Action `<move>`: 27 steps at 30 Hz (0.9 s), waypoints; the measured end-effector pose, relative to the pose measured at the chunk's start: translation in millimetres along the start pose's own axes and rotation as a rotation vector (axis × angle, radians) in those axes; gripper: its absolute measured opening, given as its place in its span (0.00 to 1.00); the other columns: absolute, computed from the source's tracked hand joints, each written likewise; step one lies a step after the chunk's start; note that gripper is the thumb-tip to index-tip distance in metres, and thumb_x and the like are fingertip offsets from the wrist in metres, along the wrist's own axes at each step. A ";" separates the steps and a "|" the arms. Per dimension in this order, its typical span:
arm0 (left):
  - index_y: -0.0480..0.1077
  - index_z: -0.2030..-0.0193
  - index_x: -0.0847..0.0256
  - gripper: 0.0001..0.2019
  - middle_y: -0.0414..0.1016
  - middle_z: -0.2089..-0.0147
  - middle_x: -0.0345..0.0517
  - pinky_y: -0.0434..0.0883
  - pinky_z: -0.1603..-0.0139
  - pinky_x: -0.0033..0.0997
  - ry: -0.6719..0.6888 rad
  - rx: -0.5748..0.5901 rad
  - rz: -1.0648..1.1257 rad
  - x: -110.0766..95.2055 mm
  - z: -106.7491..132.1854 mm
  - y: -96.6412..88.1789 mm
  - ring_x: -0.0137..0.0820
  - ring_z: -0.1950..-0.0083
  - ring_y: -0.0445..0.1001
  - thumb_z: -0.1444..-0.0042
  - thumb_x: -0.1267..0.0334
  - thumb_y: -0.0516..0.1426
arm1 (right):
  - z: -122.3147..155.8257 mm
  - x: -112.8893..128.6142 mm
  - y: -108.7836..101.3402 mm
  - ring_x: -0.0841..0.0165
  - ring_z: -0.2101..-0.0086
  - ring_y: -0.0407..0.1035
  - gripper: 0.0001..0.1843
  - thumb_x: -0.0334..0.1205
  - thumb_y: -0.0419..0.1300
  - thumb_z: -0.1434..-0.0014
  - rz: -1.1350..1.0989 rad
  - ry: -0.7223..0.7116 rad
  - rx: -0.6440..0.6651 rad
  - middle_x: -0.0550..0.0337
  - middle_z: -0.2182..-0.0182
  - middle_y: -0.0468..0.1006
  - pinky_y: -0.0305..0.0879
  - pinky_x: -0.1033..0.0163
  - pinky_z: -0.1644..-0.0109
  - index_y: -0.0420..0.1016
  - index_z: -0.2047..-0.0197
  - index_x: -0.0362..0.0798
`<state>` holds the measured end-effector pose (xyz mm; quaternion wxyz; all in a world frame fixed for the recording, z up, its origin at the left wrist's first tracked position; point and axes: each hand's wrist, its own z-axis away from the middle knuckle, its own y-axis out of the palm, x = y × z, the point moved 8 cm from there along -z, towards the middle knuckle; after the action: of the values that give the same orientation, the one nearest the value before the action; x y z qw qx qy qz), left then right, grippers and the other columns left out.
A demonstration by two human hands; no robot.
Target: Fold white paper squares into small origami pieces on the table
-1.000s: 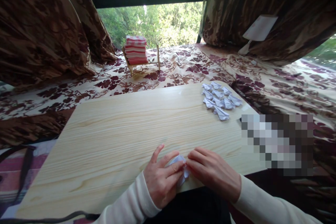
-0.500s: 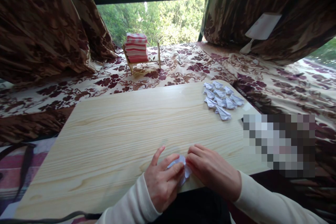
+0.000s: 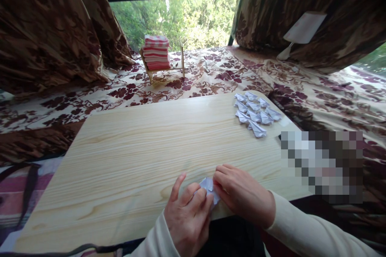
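A small folded white paper (image 3: pixel 208 185) lies near the front edge of the wooden table (image 3: pixel 135 156), between my two hands. My left hand (image 3: pixel 189 213) presses on its left side with curled fingers, one finger raised off to the left. At the paper's right edge my right hand (image 3: pixel 241 192) pinches with its fingertips. Part of the paper is hidden under the fingers, so its full shape does not show. Several folded white paper pieces (image 3: pixel 255 113) sit grouped at the table's far right corner.
Beyond the table, a small wooden rack (image 3: pixel 183 62) holds a stack of pink and white folded cloths (image 3: pixel 156 53) on a floral cover. A white lamp (image 3: pixel 305 28) stands at the back right. A blurred patch (image 3: pixel 322 164) covers the table's right edge.
My left hand has shifted slightly down and left, its fingers curling more, so more of the paper shows. My right hand stays at the paper's right edge.
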<state>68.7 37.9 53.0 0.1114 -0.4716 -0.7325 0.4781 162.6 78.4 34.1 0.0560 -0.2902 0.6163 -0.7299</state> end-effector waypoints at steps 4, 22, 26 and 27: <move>0.68 0.50 0.63 0.16 0.72 0.60 0.45 0.43 0.35 0.49 -0.033 0.033 -0.028 0.5 4.9 8.8 0.34 0.55 0.66 0.43 0.63 0.49 | -1.3 0.8 -0.4 0.68 0.69 0.63 0.07 0.27 0.54 0.45 0.005 0.010 0.022 0.58 0.72 0.70 0.56 0.63 0.65 0.67 0.73 0.45; 0.68 0.52 0.64 0.15 0.73 0.59 0.46 0.43 0.35 0.53 -0.083 0.019 0.002 6.4 6.8 14.6 0.36 0.55 0.66 0.45 0.63 0.51 | 0.3 4.6 0.7 0.68 0.71 0.62 0.06 0.28 0.58 0.46 0.043 -0.048 -0.024 0.61 0.73 0.69 0.53 0.64 0.69 0.66 0.72 0.47; 0.68 0.52 0.64 0.15 0.73 0.59 0.47 0.44 0.36 0.54 -0.096 0.013 0.038 8.4 7.3 15.4 0.36 0.55 0.65 0.45 0.62 0.51 | 5.7 12.9 0.1 0.68 0.72 0.61 0.10 0.25 0.59 0.49 0.113 -0.120 -0.092 0.62 0.74 0.68 0.51 0.63 0.71 0.63 0.73 0.48; 0.68 0.52 0.64 0.15 0.73 0.59 0.47 0.44 0.36 0.54 -0.098 0.011 0.049 8.8 7.4 15.3 0.36 0.55 0.65 0.45 0.62 0.50 | 6.9 15.1 -0.3 0.68 0.73 0.61 0.11 0.24 0.59 0.48 0.125 -0.136 -0.106 0.62 0.75 0.68 0.51 0.63 0.71 0.63 0.73 0.48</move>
<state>68.4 42.0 34.3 0.0664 -0.4647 -0.7226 0.5074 153.7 65.8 40.2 0.1276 -0.3024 0.6660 -0.6699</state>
